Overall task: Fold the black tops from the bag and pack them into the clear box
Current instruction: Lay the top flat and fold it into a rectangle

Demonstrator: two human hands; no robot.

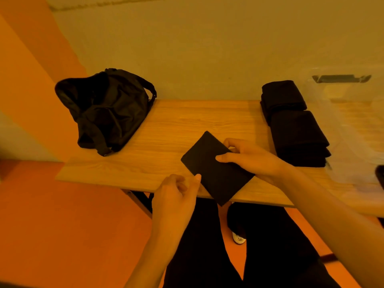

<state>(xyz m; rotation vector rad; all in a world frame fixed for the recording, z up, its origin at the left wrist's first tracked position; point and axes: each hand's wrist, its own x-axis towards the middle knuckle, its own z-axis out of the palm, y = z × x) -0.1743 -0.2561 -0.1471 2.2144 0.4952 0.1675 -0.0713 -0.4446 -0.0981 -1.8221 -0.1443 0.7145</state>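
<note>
A folded black top (214,167) is held just above the front edge of the wooden table (187,119). My right hand (251,159) grips its right side, thumb on top and fingers underneath. My left hand (176,194) is at the top's lower left edge with curled fingers, the thumb tip touching the fabric. The black bag (104,109) lies slumped at the table's left end. Inside the clear box (351,129) at the right stand two stacks of folded black tops (295,125).
The table backs against a pale wall, with orange floor below and to the left. My legs in dark trousers and a white shoe (239,239) show under the front edge. A table leg (137,200) slants down at the front left.
</note>
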